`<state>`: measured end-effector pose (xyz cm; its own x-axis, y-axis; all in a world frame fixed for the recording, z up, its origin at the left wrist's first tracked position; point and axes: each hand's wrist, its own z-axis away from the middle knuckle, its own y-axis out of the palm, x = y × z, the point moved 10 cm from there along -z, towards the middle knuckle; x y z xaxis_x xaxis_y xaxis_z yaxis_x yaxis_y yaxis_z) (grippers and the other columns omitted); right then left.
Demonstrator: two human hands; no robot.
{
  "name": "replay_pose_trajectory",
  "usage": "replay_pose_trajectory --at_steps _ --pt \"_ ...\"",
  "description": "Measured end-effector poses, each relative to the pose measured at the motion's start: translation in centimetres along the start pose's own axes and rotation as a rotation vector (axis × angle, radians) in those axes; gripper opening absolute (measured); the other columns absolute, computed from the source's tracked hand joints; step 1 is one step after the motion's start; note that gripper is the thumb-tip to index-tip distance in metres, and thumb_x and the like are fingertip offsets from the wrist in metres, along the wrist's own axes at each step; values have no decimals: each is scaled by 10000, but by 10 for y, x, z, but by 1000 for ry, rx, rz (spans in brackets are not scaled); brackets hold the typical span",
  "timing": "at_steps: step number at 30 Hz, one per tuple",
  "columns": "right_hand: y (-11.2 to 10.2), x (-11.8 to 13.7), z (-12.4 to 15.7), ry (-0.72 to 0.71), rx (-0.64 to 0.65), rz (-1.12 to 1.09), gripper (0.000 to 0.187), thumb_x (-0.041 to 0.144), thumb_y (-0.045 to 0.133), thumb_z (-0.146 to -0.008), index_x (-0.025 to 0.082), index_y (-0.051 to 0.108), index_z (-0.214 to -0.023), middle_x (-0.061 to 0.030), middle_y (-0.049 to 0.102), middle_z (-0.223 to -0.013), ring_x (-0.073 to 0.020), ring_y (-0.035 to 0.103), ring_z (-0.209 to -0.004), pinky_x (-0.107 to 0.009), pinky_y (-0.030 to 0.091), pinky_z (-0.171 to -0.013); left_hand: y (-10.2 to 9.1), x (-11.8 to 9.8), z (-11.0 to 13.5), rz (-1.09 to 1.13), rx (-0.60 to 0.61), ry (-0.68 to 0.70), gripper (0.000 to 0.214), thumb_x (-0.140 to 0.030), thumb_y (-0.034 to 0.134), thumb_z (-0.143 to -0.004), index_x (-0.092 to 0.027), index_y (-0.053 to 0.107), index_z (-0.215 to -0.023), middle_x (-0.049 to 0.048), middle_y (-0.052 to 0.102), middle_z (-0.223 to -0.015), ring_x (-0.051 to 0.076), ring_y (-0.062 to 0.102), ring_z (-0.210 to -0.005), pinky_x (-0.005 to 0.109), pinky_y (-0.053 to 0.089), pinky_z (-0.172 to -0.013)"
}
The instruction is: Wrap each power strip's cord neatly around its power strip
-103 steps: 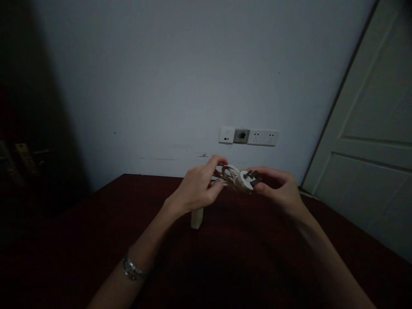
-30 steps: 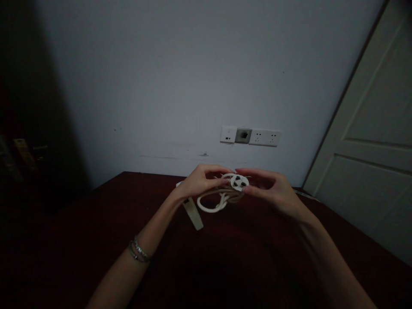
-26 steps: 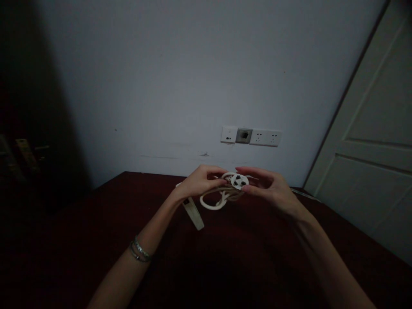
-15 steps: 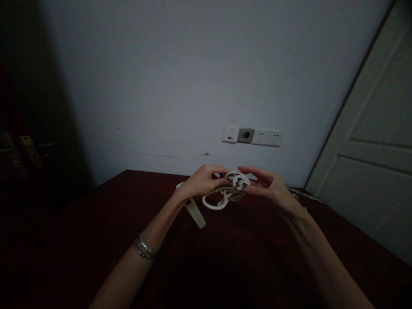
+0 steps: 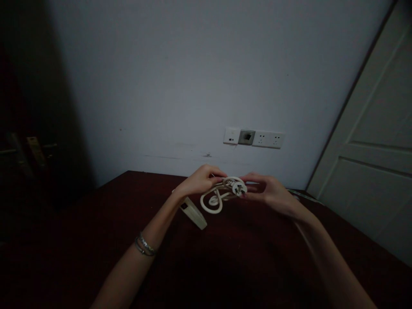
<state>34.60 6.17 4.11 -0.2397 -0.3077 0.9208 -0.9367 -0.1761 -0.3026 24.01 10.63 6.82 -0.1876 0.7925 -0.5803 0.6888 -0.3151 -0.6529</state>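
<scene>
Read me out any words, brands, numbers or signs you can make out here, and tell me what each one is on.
No text can be read anywhere in this view.
White plug in the right hand: nothing legible on its face.
White strip on the table: too dim and blurred to tell any marking.
Wall sockets: holes show, but any print is too small to read.

Cord [image 5: 211, 210] and plug [image 5: 238, 190], held
I see the left grip [image 5: 200, 180] pinching the cord, the right grip [image 5: 273, 194] on the plug.
</scene>
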Motion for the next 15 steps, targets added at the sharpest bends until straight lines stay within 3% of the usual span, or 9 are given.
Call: replay_pose_trajectory --at_steps 3,5,8,12,15 --pt "-4 1 2 -27 -26 95 336 277 717 -679 170 578 -966 -56 659 -895 -183 656 -788 -313 532 -672 -4 -2 -1 -49 -66 27 208 -179 531 -806 -146 705 -916 79 686 -903 145 605 -811 275 468 -744" --pt "-8 9 3 -122 -73 220 277 262 685 -707 183 568 -945 -53 621 -947 -169 645 -782 -302 525 -669 -5 -2 -2 -51 -87 32 211 -176 528 -808 -146 705 -919 79 684 -902 141 607 -798 272 469 -736" --pt "-16 22 5 -252 -211 385 212 255 644 -736 198 538 -911 -25 578 -895 -133 612 -678 -261 496 -574 -9 -1 -3 -52 -121 27 217 -167 519 -814 -142 703 -926 79 689 -908 144 613 -806 278 469 -746" --pt "-25 36 11 -357 -390 444 161 283 614 -756 198 487 -806 -9 553 -794 -117 576 -585 -239 450 -483 -15 2 -2 -75 -208 -15 211 -145 533 -806 -139 705 -927 82 702 -921 159 620 -839 299 468 -777" --pt "-22 37 10 -332 -360 411 178 292 614 -764 199 497 -861 -23 598 -793 -144 620 -622 -256 485 -520 -20 2 -1 -59 -269 -36 204 -133 544 -795 -149 713 -908 79 710 -924 168 625 -841 314 473 -787"
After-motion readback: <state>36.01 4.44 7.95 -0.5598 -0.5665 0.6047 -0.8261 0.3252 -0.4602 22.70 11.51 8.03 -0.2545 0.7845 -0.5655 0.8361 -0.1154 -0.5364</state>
